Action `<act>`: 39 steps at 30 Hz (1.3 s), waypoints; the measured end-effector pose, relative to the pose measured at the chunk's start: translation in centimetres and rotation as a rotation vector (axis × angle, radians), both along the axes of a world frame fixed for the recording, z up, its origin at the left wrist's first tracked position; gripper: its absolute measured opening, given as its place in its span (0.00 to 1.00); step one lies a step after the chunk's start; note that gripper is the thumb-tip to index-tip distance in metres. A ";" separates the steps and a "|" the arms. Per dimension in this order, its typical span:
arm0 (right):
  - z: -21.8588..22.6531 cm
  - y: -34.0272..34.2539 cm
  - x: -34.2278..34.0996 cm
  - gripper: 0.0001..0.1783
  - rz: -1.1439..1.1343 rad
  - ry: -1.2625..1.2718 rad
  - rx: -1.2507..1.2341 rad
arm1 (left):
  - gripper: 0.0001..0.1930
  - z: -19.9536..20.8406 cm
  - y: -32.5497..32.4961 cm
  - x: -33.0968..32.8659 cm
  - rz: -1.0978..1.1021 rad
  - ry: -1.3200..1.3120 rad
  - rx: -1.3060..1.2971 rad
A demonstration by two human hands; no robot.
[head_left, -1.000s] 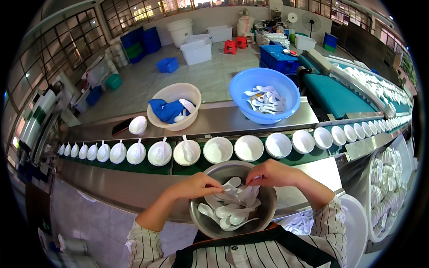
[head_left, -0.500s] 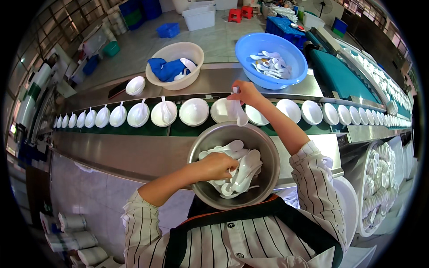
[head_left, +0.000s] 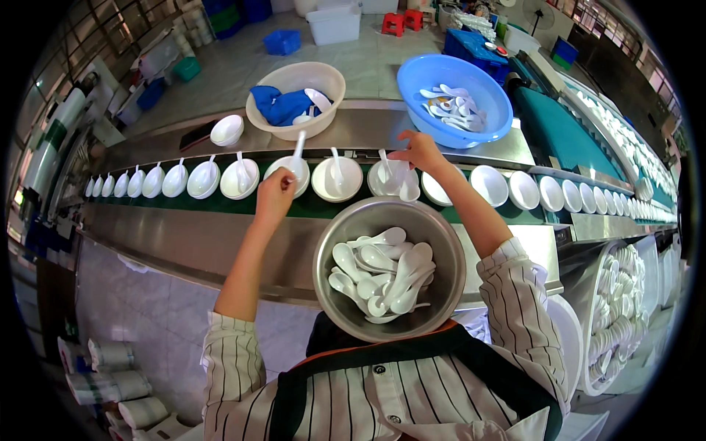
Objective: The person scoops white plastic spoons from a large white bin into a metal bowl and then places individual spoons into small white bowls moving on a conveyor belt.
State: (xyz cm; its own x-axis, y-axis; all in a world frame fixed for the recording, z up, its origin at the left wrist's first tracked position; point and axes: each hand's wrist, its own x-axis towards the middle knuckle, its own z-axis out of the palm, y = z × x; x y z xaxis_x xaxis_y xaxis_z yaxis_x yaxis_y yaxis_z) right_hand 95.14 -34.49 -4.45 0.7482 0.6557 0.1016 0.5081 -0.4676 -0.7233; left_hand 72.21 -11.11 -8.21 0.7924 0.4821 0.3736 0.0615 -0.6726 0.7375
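My left hand [head_left: 277, 192] is closed in a pinch at the front of a white bowl [head_left: 273, 170], on a white spoon [head_left: 298, 151] whose handle points up past the far rim. Farther right, my right hand [head_left: 421, 152] hangs over another bowl [head_left: 376, 185], its fingers closed on a white spoon [head_left: 407, 189] that dangles over the bowl's right side. A second spoon [head_left: 383, 160] leans in that bowl. Between the hands stands a bowl [head_left: 323, 189] with a spoon resting in it. In front of me, a steel basin [head_left: 323, 294] holds several loose white spoons [head_left: 375, 257].
A row of white bowls runs along the green conveyor belt [head_left: 309, 207], those on the left with spoons. Behind it stand a cream basin [head_left: 331, 92] with blue cloth, a blue basin [head_left: 500, 121] of spoons and a small bowl [head_left: 226, 131]. A crate [head_left: 588, 323] of white ware is at right.
The bowls have moved left along the belt. My left hand has come out of the steel basin to a bowl on the left. A spoon now rests in the bowl between my hands.
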 end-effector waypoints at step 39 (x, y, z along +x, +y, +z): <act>2.5 -2.9 -3.3 0.24 0.550 0.405 0.174 | 0.17 8.1 -9.9 2.3 -0.826 0.697 0.048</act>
